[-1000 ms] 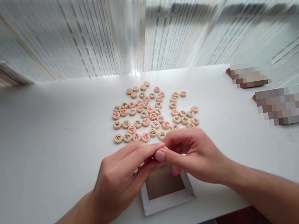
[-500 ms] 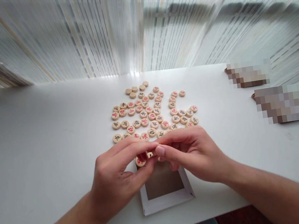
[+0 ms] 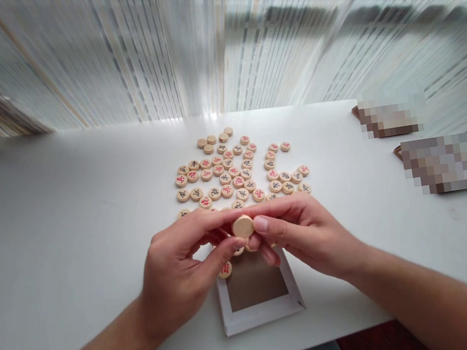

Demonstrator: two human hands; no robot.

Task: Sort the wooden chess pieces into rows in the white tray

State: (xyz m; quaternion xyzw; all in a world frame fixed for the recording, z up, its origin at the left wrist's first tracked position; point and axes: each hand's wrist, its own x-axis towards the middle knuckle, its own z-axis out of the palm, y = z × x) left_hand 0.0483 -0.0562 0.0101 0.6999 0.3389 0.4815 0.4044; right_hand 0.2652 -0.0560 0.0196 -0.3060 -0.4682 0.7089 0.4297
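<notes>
Fingers [image 3: 216, 219]: they are clamping a single blank disc [image 3: 242, 227] from both sides, the tips of the two hands almost meeting above it.
Left hand [image 3: 175, 268]: its thumb is pressing at the disc's lower edge, and its forefinger is reaching along the top.
Right hand [image 3: 313, 236]: its thumb is bearing on the disc's right edge, with the forefinger stretching behind and the other fingers curling underneath.
Blank disc: it is tilting in the grip, its plain pale face turning toward the person, just above the far end of the white box.
White box [image 3: 261, 314]: it is sitting near the table's front edge, showing a brown floor.
Red-marked disc [image 3: 225, 269]: it is lying at the box's left wall; whether on the rim or inside, I cannot tell.
Lettered discs [image 3: 227, 190]: they are spreading beyond the hands in loose rows, some bearing red characters, some black.
Plain discs [image 3: 208, 149]: five are gathering at the far end of the spread.
Table [image 3: 62, 235]: its white top is carrying all of this.
Striped curtain [image 3: 196, 40]: it is hanging behind the table.
</notes>
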